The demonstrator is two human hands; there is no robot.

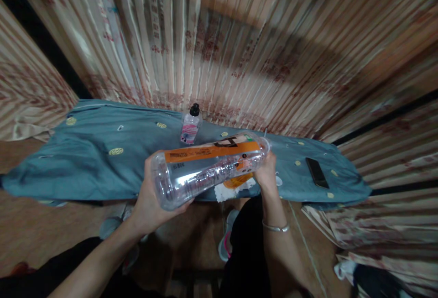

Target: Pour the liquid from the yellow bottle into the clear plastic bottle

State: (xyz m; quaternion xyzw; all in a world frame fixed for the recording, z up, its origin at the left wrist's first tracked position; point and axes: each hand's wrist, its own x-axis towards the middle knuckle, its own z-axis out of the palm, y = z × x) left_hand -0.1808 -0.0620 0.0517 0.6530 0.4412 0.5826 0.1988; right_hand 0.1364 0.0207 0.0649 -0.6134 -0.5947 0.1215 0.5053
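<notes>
I hold a large clear plastic bottle (208, 166) with an orange label, lying almost on its side above the front edge of a blue-grey cloth-covered board (96, 161). My left hand (150, 197) is closed around the bottle's base. My right hand (267, 172) grips its neck end; the cap is hidden by my fingers. Under the bottle lies a white and orange cloth piece (232, 187).
A small bottle (190, 127) with a black cap and pink label stands at the board's far edge. A black phone (316, 172) lies on the right end. Striped curtains (239, 51) hang behind. My feet in shoes (227, 238) show on the brown floor below.
</notes>
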